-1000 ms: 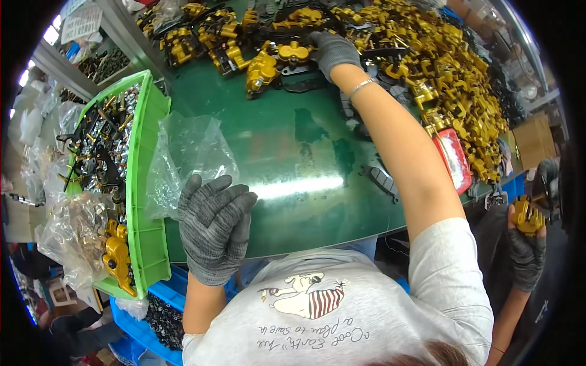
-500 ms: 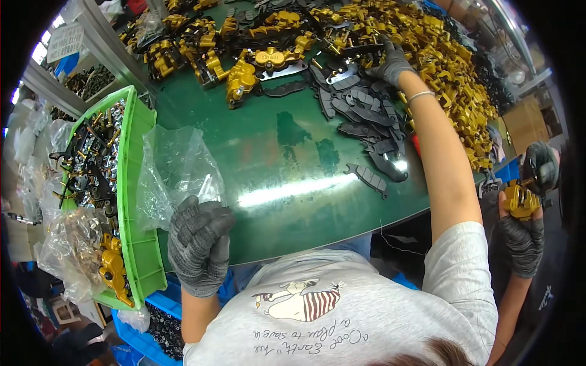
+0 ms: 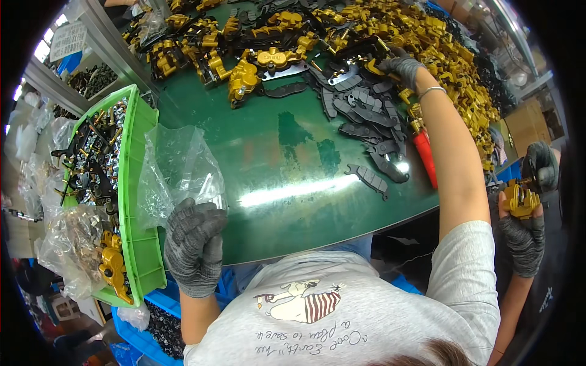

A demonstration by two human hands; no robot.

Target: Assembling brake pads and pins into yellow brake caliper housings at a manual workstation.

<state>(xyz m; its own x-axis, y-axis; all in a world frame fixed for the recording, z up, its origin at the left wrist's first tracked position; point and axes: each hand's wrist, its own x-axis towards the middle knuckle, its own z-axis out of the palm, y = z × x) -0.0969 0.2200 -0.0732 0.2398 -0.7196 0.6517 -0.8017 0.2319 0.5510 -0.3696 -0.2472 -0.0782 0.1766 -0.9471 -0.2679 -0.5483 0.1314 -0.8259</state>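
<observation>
My left hand (image 3: 194, 247), in a grey knit glove, is at the near left edge of the green table. Its fingers are curled together and hide whatever may be in them. A clear plastic bag (image 3: 177, 161) lies just beyond it. At the far right my right hand (image 3: 403, 67), also gloved, reaches to the edge of the heap of gold brake calipers (image 3: 452, 79). Its fingers close on a gold caliper part (image 3: 373, 67), partly hidden by the glove. A black bracket (image 3: 360, 47) is just beyond these fingers. Dark brake pads (image 3: 366, 110) lie piled nearer me.
A green bin (image 3: 137, 201) of bolts and brackets stands at the left, with a blue crate (image 3: 137, 332) below it. Assembled calipers (image 3: 244, 79) line the table's far side. A red bottle (image 3: 424, 155) is beside my right forearm. At right, a co-worker's gloved hands (image 3: 522, 241) hold a caliper.
My right hand has drawn back slightly to the right, and a gold part now shows at its fingers. The red bottle has come into fuller view. My left hand has shifted slightly left.
</observation>
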